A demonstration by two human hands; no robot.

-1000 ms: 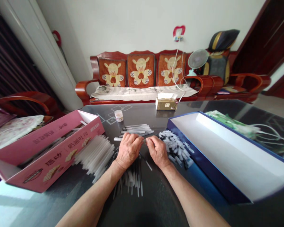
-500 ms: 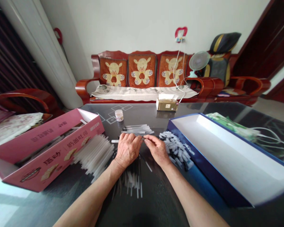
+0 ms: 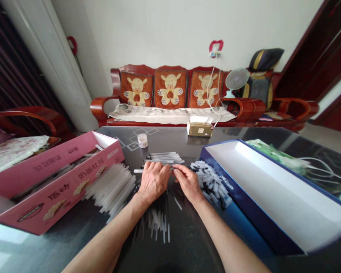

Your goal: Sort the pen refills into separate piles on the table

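My left hand (image 3: 155, 180) is closed over a slim white tube (image 3: 138, 171), whose pale end sticks out to the left. My right hand (image 3: 188, 182) pinches at the tube's other end, thumb and forefinger together; a small dark piece shows there, too small to name. Just beyond the hands lies a row of finished-looking white tubes (image 3: 166, 156). Below my left hand, thin dark rods with pale ends (image 3: 158, 223) are spread on the table. Beside my right hand is a heap of short white and black pieces (image 3: 211, 182).
A stack of long translucent tubes (image 3: 112, 187) leans near a pink box (image 3: 71, 185) at left. At right stands a blue box with a white inside (image 3: 272, 189). A small round jar (image 3: 142, 140) and a tissue box (image 3: 199, 129) sit farther back on the dark table (image 3: 193, 242).
The view has tilted slightly, so the room appears a little lower. Both hands stay together at the same tube, with only small finger movement.
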